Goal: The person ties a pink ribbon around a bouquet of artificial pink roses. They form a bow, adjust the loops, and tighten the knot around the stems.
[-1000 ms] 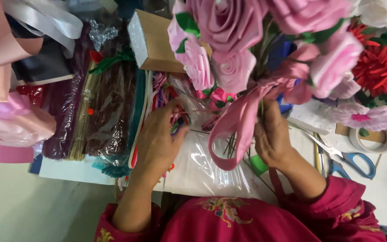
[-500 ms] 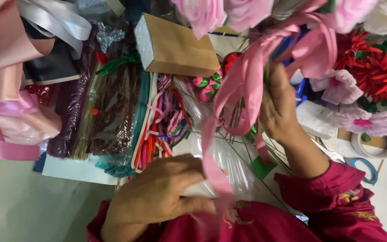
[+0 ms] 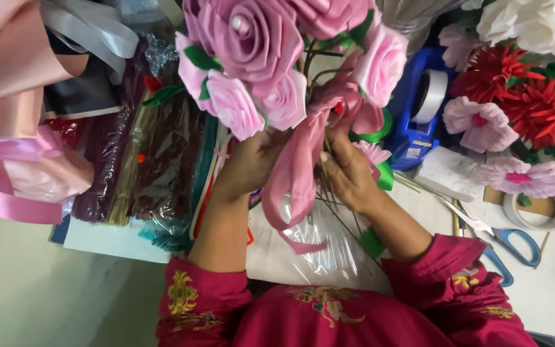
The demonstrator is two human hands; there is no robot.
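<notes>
A bouquet of pink paper roses [image 3: 252,45] fills the top middle, its thin stems running down between my hands. A pink ribbon [image 3: 297,173] is looped around the stems and hangs down over clear wrap [image 3: 329,250]. My left hand [image 3: 248,164] grips the stems and ribbon from the left, under the blooms. On the right side of the stems, my right hand [image 3: 348,173] pinches the ribbon with closed fingers. Both sleeves are dark red with gold embroidery.
Bundled sticks in plastic sleeves [image 3: 155,160] lie left. Pink wrapping and ribbon [image 3: 14,173] sit far left. A blue tape dispenser [image 3: 422,109], blue-handled scissors [image 3: 509,241], a tape roll [image 3: 537,212] and red, pink and white paper flowers [image 3: 528,96] are right.
My left hand came up from near my chest, where it pulled the ribbon tail, back to the stems. The bouquet dropped lower into view.
</notes>
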